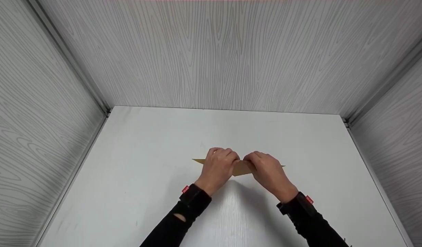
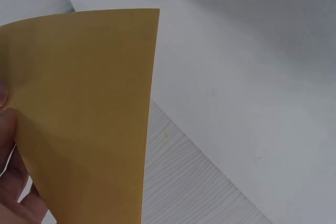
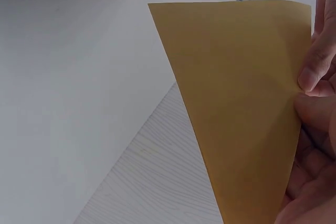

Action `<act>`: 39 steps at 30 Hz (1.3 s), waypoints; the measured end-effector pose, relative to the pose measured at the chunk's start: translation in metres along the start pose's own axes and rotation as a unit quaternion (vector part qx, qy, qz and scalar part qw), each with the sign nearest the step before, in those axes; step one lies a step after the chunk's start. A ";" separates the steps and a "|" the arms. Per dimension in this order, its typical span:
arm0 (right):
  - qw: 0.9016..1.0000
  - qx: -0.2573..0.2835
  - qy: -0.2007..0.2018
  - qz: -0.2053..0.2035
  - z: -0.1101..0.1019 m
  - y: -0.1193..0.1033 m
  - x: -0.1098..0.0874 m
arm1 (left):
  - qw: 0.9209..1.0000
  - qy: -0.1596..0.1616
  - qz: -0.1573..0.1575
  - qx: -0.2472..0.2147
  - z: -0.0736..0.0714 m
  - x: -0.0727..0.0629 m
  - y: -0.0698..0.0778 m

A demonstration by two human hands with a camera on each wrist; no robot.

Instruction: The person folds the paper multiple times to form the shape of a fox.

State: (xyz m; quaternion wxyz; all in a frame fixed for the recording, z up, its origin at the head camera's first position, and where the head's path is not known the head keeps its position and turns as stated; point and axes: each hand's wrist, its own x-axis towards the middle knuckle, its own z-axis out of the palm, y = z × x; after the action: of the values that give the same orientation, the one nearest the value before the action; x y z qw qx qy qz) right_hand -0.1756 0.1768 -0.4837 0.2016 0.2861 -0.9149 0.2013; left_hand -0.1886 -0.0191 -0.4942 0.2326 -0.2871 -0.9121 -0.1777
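A sheet of golden-brown paper (image 1: 242, 168) is held up between both hands over the white tabletop. My left hand (image 1: 218, 167) pinches it left of the middle, fingers curled over its upper edge in the head view. Close beside it, my right hand (image 1: 267, 172) pinches the same sheet on the right. Pointed corners stick out past both hands. In the left wrist view the paper (image 2: 100, 103) fills the left side, smooth and slightly bowed. From the right wrist, both thumb tips meet close together at the edge of the paper (image 3: 236, 87).
The white tabletop (image 1: 145, 178) has shadows of the arms on it. Pale wood-grain panels stand around it: a back wall (image 1: 211, 58), a left wall (image 1: 36, 120) and a right wall (image 1: 399, 137). Black bands (image 1: 195, 199) sit on both wrists.
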 end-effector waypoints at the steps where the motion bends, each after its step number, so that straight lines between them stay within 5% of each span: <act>1: 1.000 -0.001 0.000 0.000 0.000 0.000 0.000 | 1.000 -0.001 0.002 0.003 -0.001 0.000 0.000; 16: 1.000 -0.002 -0.006 0.019 -0.004 0.009 -0.004 | 1.000 0.013 -0.016 -0.015 -0.011 -0.005 -0.021; 22: 0.999 0.004 -0.019 0.032 -0.004 0.009 -0.005 | 1.000 -0.007 -0.014 -0.004 -0.014 -0.007 -0.023; 39: 0.999 0.021 -0.022 0.031 -0.008 0.012 -0.006 | 0.999 0.005 -0.014 -0.034 -0.011 -0.011 -0.026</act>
State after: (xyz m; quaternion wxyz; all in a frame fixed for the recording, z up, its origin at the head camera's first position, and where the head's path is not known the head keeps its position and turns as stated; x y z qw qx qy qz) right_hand -0.1762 0.1919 -0.4833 0.1690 0.2665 -0.9230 0.2202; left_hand -0.1931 -0.0490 -0.4956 0.2249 -0.2808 -0.9082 -0.2139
